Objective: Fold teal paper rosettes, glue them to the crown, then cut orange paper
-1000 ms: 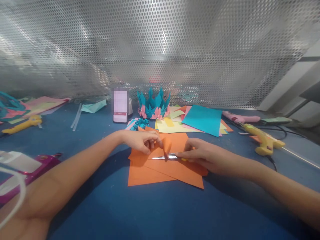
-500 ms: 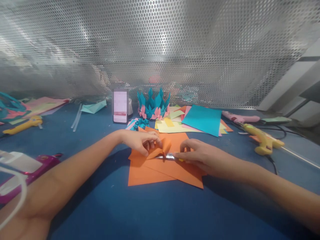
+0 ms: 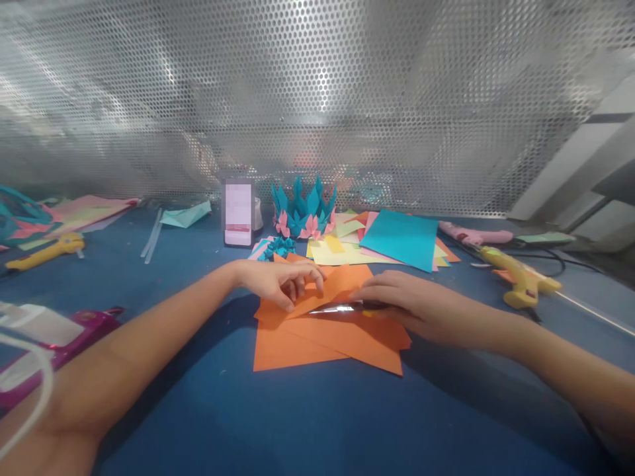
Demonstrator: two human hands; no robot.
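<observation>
My left hand [image 3: 282, 281] lies on a folded sheet of orange paper [image 3: 331, 285], its fingers curled and its thumb pressed against the sheet. My right hand [image 3: 401, 301] is closed around the dark and yellow handle of what look like scissors [image 3: 340, 308]. Their shiny, pointed blades lie flat and point left, along the near edge of the folded sheet. More orange sheets [image 3: 302, 347] are spread beneath both hands on the blue table [image 3: 297, 423].
Behind my hands stand a phone [image 3: 238, 215] and a teal and pink paper crown [image 3: 303, 211]. Coloured paper [image 3: 399, 239] is stacked right of it. Glue guns, one yellow [image 3: 526, 284] and one pink [image 3: 473, 235], lie at right with cables. A magenta device [image 3: 84, 330] sits at left.
The scissors and my right hand have shifted slightly to the right, and more blade shows. The curled orange flap now lies flatter. My left hand has hardly moved.
</observation>
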